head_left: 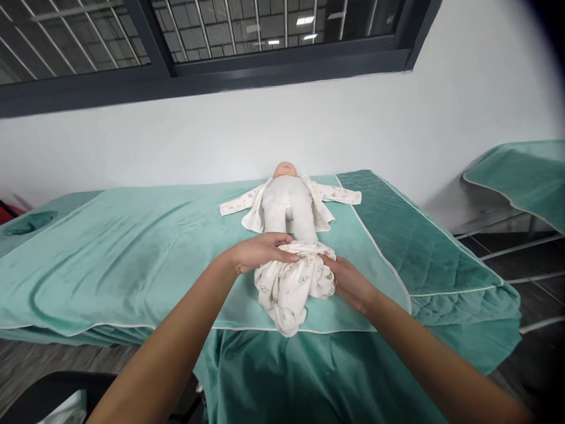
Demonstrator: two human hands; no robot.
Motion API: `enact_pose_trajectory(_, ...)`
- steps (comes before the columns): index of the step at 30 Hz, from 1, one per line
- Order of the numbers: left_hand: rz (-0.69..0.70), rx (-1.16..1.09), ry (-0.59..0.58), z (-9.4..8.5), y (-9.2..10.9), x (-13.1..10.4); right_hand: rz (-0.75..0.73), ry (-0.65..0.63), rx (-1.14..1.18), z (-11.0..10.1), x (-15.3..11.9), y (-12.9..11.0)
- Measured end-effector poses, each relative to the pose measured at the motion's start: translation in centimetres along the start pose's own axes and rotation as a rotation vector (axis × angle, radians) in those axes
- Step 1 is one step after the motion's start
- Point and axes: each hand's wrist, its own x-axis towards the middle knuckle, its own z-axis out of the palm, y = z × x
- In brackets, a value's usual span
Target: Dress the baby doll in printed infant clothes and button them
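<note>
A baby doll (289, 197) with a white cloth body lies on its back, head toward the wall and legs toward me. Its arms are in the sleeves of a white printed baby jacket (323, 218), which hangs open at the front. Bunched around the doll's lower legs are white printed baby pants (289, 288). My left hand (262, 250) grips their upper edge from the left, thumb on top. On the right side, my right hand (346, 280) closes on the same fabric, its fingers partly hidden by the folds. The doll's feet are hidden.
A green sheet (132, 247) covers the bed, with a darker quilted mattress cover (424, 247) on the right. Behind stands a white wall (220, 135) under a barred window (273, 35). Another green-covered surface (525, 176) is at far right, a black chair (57, 388) at lower left.
</note>
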Motion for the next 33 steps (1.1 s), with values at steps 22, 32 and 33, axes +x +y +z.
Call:
enact_pose_trajectory(22,0.325,0.122,0.475,0.2,-1.7,5.3,-0.631,0.388,-0.597,-2.1,7.1,-1.2)
enact_pose_trajectory(32,0.408,0.375,0.661,-0.9,-1.5,7.3,-0.598,0.496,-0.557,-2.0,9.3,-2.4)
enact_pose_trajectory(33,0.414,0.384,0.675,-1.1,-1.5,7.5,-0.610,0.521,-0.581,-1.9,9.6,-2.5)
